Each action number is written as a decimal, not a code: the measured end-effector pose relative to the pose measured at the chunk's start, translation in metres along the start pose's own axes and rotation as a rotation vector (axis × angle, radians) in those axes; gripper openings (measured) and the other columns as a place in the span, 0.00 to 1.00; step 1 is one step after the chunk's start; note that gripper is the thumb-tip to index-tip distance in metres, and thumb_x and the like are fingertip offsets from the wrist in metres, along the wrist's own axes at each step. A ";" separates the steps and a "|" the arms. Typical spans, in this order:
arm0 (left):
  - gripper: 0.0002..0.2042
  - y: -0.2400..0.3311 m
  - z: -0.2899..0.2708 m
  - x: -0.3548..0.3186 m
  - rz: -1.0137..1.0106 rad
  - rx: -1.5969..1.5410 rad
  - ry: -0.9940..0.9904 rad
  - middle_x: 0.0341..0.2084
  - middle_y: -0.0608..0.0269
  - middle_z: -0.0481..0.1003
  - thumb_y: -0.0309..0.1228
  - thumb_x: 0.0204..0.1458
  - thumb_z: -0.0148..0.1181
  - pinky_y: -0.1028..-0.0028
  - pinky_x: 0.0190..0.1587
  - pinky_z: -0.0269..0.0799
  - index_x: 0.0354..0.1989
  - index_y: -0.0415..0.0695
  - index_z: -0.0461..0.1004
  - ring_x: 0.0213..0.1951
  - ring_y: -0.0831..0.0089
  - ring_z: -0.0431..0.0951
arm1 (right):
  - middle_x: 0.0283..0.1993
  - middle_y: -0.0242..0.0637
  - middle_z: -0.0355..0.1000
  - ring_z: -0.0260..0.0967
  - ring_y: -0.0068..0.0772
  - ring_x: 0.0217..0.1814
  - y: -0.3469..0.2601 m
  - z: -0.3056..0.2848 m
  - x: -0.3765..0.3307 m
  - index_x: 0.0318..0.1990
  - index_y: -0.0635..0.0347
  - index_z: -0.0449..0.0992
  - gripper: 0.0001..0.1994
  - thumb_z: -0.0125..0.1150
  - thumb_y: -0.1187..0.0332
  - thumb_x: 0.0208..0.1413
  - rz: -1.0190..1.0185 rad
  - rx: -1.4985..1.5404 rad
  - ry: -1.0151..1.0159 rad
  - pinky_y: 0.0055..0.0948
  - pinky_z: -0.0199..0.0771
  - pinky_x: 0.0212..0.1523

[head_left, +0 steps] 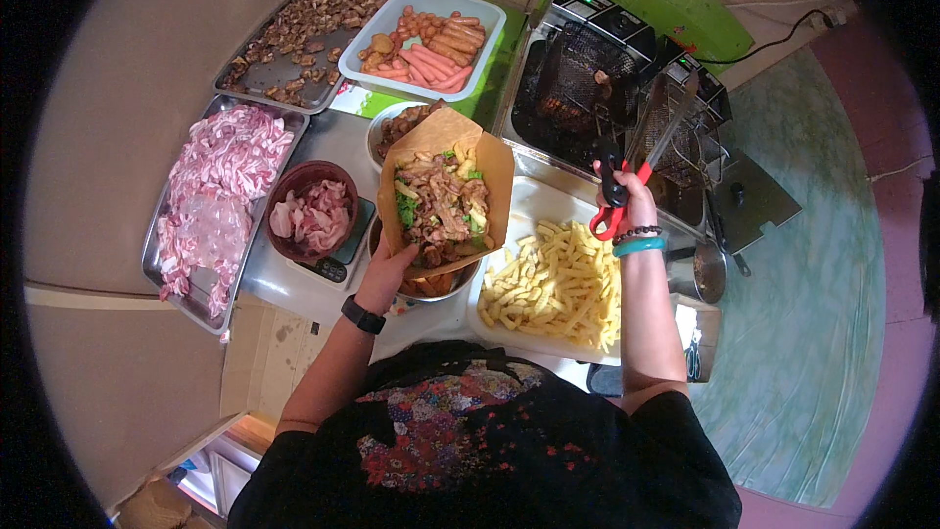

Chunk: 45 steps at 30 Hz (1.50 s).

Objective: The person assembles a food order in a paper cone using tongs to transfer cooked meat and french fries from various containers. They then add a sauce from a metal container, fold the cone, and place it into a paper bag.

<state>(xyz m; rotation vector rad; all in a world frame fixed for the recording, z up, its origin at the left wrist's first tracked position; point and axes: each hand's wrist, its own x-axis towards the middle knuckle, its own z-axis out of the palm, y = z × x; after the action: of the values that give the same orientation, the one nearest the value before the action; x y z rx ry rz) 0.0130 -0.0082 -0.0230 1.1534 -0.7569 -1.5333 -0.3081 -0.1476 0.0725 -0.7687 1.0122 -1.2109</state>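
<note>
My left hand point(388, 272) grips the lower left side of an open brown paper food box point(496, 198), tilted so its filling shows: cooked meat strips point(446, 206) with bits of green leaf. My right hand point(638, 202) is closed round red-handled scissors point(605, 225) with long metal blades pointing up and away over the fryer. A black handle point(611, 182) lies against the fingers; whether they hold it too, I cannot tell. Below the right hand, a white tray point(477, 306) holds pale cut fries point(553, 284). Bowls of browned food are partly hidden by the box.
A double fryer point(509, 127) with wire baskets point(583, 73) stands at the back right. At left are a metal tray of raw sliced meat point(220, 167), a brown bowl point(311, 171) on a scale point(333, 269), a dark tray of browned pieces point(323, 29) and a sausage tub point(350, 61).
</note>
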 end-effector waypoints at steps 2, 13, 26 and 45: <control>0.24 -0.001 0.000 0.000 0.000 -0.041 0.003 0.51 0.62 0.61 0.24 0.52 0.46 0.76 0.54 0.55 0.58 0.41 0.50 0.52 0.74 0.61 | 0.38 0.50 0.70 0.59 0.26 0.18 -0.007 -0.011 0.000 0.36 0.69 0.65 0.12 0.49 0.70 0.46 0.017 -0.120 0.051 0.22 0.62 0.21; 0.24 0.010 0.006 -0.009 0.010 0.014 0.027 0.51 0.62 0.61 0.25 0.52 0.46 0.76 0.54 0.55 0.58 0.42 0.50 0.52 0.74 0.60 | 0.38 0.52 0.70 0.68 0.49 0.42 -0.101 -0.058 0.067 0.40 0.63 0.71 0.23 0.53 0.50 0.47 -0.183 -1.990 0.326 0.41 0.69 0.40; 0.27 0.002 0.002 -0.003 -0.008 -0.048 0.002 0.54 0.61 0.58 0.22 0.50 0.45 0.75 0.56 0.53 0.60 0.42 0.46 0.54 0.72 0.58 | 0.50 0.42 0.66 0.64 0.42 0.52 -0.125 0.008 0.117 0.44 0.55 0.73 0.16 0.43 0.63 0.52 0.113 -2.353 0.284 0.37 0.65 0.49; 0.31 0.003 0.009 -0.003 0.180 -0.048 -0.064 0.58 0.59 0.52 0.23 0.48 0.44 0.72 0.60 0.45 0.62 0.44 0.39 0.59 0.71 0.52 | 0.28 0.40 0.72 0.70 0.37 0.28 -0.175 -0.072 0.043 0.38 0.59 0.73 0.14 0.53 0.58 0.50 -0.383 -1.962 0.033 0.32 0.67 0.30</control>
<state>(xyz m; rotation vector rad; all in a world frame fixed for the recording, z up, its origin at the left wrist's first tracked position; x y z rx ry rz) 0.0058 -0.0068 -0.0161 0.9776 -0.8391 -1.4351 -0.4388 -0.2240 0.1941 -2.4685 2.0189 -0.0904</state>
